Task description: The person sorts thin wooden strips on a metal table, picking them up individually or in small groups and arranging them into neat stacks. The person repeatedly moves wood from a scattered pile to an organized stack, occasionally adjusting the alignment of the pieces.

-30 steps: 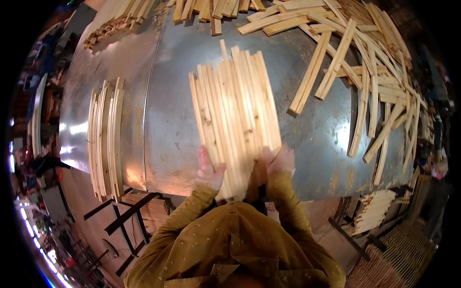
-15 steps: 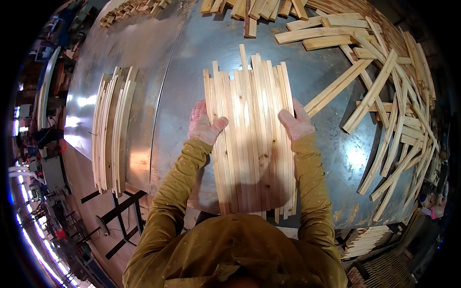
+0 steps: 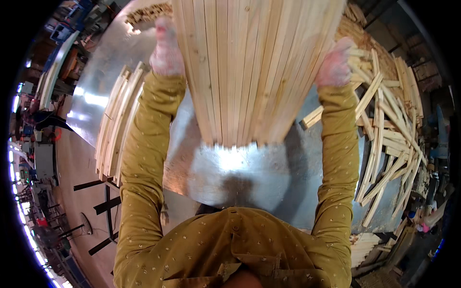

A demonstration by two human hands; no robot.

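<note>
1. I see my left hand and right hand, each grip closed on a side of the bundle of wooden slats.
2. The bundle is raised above the metal worktop.
3. Loose slats lie to the right.

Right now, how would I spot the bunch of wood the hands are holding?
Find the big shiny metal table. Right above its middle, the left hand and right hand squeeze the sides of the bundle of wooden slats. Unlike the side stack or scattered sticks, it is lifted up, packed edge to edge.
</note>
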